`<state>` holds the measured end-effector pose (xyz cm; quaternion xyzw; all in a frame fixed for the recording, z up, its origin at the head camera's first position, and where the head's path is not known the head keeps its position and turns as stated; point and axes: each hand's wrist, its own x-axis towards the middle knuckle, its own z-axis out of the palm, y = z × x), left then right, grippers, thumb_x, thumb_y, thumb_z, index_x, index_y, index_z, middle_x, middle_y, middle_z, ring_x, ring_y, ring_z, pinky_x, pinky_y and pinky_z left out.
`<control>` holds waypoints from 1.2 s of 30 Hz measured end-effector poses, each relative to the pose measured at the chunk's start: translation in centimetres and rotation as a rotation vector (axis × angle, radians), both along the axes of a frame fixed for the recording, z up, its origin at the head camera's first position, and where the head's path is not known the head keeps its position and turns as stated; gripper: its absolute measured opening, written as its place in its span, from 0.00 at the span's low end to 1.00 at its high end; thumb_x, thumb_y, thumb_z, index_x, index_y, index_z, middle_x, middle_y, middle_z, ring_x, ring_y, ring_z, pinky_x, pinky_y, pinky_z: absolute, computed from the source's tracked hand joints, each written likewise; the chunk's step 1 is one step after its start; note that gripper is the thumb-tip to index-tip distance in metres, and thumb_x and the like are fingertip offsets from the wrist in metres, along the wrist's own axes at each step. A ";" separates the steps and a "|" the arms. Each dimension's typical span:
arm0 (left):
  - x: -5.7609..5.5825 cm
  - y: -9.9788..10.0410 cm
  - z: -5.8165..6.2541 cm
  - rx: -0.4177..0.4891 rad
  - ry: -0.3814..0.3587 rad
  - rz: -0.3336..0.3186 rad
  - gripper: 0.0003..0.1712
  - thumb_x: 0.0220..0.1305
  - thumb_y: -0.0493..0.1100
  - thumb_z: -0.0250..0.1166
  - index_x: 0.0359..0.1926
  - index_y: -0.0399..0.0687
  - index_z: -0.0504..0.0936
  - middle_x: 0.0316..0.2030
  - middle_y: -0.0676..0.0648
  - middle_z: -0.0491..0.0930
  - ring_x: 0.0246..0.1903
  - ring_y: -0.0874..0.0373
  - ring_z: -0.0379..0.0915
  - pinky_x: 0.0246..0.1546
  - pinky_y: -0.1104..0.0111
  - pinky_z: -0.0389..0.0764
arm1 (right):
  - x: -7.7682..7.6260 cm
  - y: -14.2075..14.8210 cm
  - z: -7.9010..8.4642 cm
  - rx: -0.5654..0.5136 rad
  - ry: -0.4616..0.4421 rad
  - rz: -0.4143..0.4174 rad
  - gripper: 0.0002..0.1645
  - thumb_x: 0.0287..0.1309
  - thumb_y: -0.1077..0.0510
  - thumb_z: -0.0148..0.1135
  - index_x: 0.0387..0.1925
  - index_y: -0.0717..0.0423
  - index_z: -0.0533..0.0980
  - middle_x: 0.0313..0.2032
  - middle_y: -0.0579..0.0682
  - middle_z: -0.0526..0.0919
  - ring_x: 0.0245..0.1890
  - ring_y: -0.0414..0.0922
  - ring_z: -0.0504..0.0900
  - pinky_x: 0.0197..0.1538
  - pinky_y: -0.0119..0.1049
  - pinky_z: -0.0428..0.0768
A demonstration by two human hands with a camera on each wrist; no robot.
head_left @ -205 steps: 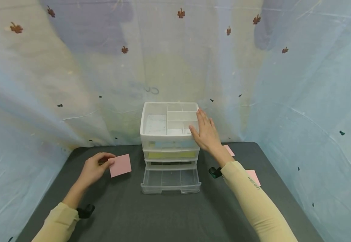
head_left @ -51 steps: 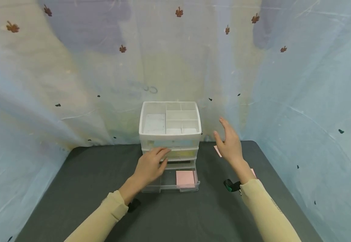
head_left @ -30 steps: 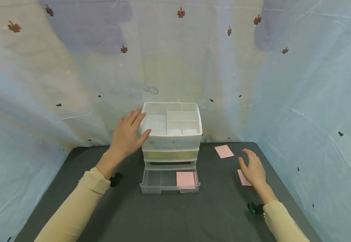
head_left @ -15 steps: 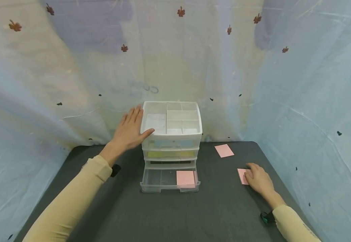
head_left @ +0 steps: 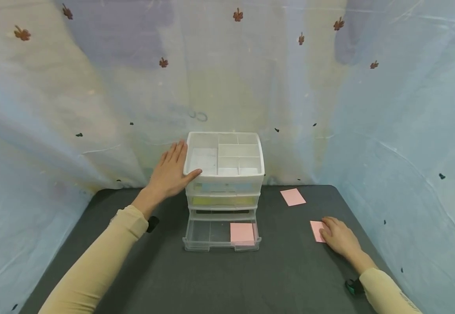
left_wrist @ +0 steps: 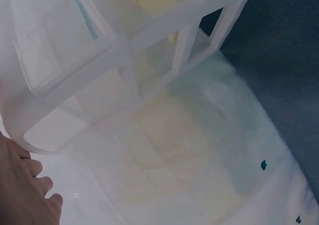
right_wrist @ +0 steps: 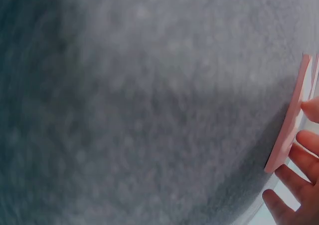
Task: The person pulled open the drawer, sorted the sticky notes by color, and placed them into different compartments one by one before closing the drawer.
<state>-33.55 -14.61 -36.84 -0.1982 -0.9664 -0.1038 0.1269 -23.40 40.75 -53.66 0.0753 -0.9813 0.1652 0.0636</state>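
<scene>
A small white drawer unit (head_left: pixel 222 179) with a divided top tray stands at the table's back middle. Its clear bottom drawer (head_left: pixel 200 233) is pulled out, with a pink sticky note pad (head_left: pixel 241 233) lying in the right part. Straight fingers of my left hand (head_left: pixel 168 174) rest along the unit's left side, the thumb over the front top rim. At the right, my right hand (head_left: pixel 341 237) grips another pink sticky note pad (head_left: pixel 316 231) by its edges. In the right wrist view, thumb and fingertips meet this pad (right_wrist: pixel 289 120) close over the table.
A further pink sticky note pad (head_left: pixel 292 197) lies on the dark table (head_left: pixel 227 283) right of the unit. Yellow and blue items show through the upper drawers (head_left: pixel 222 200). A patterned curtain (head_left: pixel 227 87) hangs behind and on both sides.
The left hand's pink pad now lies in the bottom drawer, and that hand has moved to the unit's left side. My right hand left the unit's right side and took hold of a pad.
</scene>
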 end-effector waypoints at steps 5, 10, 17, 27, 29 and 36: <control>0.3 0.1 0.0 0.011 -0.032 0.001 0.60 0.74 0.76 0.45 0.83 0.40 0.34 0.83 0.41 0.30 0.82 0.43 0.25 0.81 0.47 0.37 | 0.2 0.4 0.2 0.007 0.021 0.043 0.27 0.71 0.56 0.64 0.63 0.71 0.74 0.61 0.73 0.75 0.61 0.72 0.74 0.61 0.71 0.72; 0.3 0.1 0.2 0.009 -0.048 0.002 0.59 0.74 0.76 0.46 0.84 0.41 0.34 0.84 0.41 0.31 0.82 0.43 0.26 0.81 0.48 0.38 | 0.1 0.7 0.6 -0.020 0.030 0.074 0.25 0.70 0.57 0.65 0.61 0.71 0.76 0.58 0.72 0.76 0.59 0.71 0.75 0.61 0.70 0.73; 0.4 0.2 0.8 -0.021 -0.052 0.010 0.59 0.74 0.76 0.46 0.84 0.39 0.37 0.83 0.39 0.33 0.82 0.42 0.27 0.81 0.48 0.38 | 0.1 0.9 0.9 -0.042 0.034 0.108 0.23 0.68 0.59 0.68 0.58 0.70 0.78 0.54 0.70 0.78 0.55 0.69 0.77 0.58 0.69 0.75; 0.4 0.2 1.0 -0.054 -0.056 0.023 0.58 0.75 0.75 0.46 0.83 0.38 0.37 0.83 0.39 0.32 0.82 0.43 0.24 0.81 0.49 0.35 | 0.3 0.9 0.7 -0.053 0.028 0.077 0.22 0.67 0.57 0.69 0.55 0.70 0.81 0.48 0.67 0.79 0.48 0.64 0.79 0.53 0.66 0.79; 0.3 0.2 1.0 -0.056 -0.055 0.025 0.58 0.75 0.75 0.46 0.83 0.38 0.38 0.83 0.39 0.33 0.82 0.43 0.25 0.81 0.49 0.36 | 0.4 0.9 0.6 -0.059 0.026 0.067 0.22 0.67 0.57 0.69 0.55 0.70 0.81 0.46 0.65 0.79 0.46 0.62 0.79 0.51 0.64 0.80; 0.4 0.2 1.0 -0.067 -0.063 0.023 0.58 0.75 0.76 0.44 0.83 0.38 0.37 0.83 0.39 0.33 0.82 0.42 0.24 0.81 0.49 0.36 | 1.1 0.6 1.0 -0.102 0.036 0.052 0.18 0.66 0.62 0.68 0.53 0.70 0.82 0.43 0.62 0.78 0.41 0.56 0.79 0.44 0.56 0.80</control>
